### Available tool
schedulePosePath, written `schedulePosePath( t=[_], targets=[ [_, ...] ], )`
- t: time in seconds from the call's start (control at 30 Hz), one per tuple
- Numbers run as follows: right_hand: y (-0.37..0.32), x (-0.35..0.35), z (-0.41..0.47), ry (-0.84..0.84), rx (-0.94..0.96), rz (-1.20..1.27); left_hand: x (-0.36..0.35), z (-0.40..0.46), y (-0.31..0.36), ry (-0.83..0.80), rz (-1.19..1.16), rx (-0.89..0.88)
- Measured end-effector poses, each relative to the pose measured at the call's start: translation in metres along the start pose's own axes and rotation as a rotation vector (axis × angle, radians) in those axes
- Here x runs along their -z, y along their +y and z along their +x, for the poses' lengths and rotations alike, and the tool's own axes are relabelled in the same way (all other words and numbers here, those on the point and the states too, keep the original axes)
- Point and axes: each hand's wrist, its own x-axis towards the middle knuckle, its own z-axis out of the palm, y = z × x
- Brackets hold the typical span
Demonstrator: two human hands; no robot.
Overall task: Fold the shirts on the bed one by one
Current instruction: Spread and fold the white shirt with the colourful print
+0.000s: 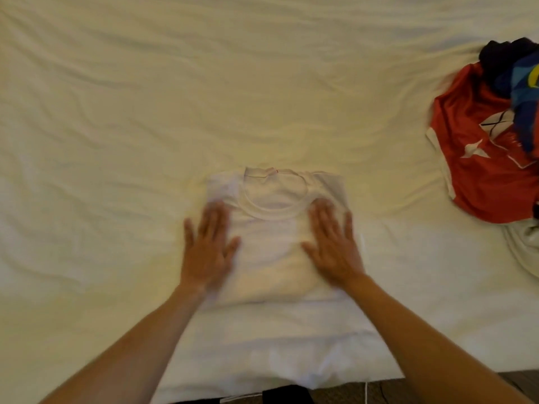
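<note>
A white T-shirt (274, 225) lies folded into a compact rectangle near the front middle of the bed, collar facing away from me. My left hand (208, 247) lies flat on its left side, fingers straight and spread. On its right side my right hand (334, 244) presses flat, fingers straight. Both hands look motion-blurred. At the right edge sits a heap of unfolded shirts: a red one with white markings (481, 158), with a dark one (501, 62) and a blue one (525, 91) piled on it.
The cream sheet (145, 126) covers the whole bed and is wrinkled. A white garment (525, 249) pokes out below the red shirt at the right edge. The bed's front edge runs along the bottom, with dark floor (437, 389) beyond it.
</note>
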Motion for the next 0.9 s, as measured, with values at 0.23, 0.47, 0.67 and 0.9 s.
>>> schedulePosePath(
  t=[0.23,0.47,0.67,0.9],
  targets=[
    [0.003,0.026,0.041,0.080,-0.021,0.063,0.030,0.045,-0.018,0.155,-0.031,0.002],
    [0.034,0.027,0.048,0.183,-0.731,0.474,0.028,0.055,-0.045,0.176,-0.164,0.465],
    [0.005,0.040,0.009,0.238,-0.867,0.774,0.038,0.022,-0.008,0.201,-0.606,0.648],
    [0.002,0.029,0.000,-0.005,-0.934,0.972,0.022,0.011,-0.001,-0.035,-0.820,0.696]
  ],
)
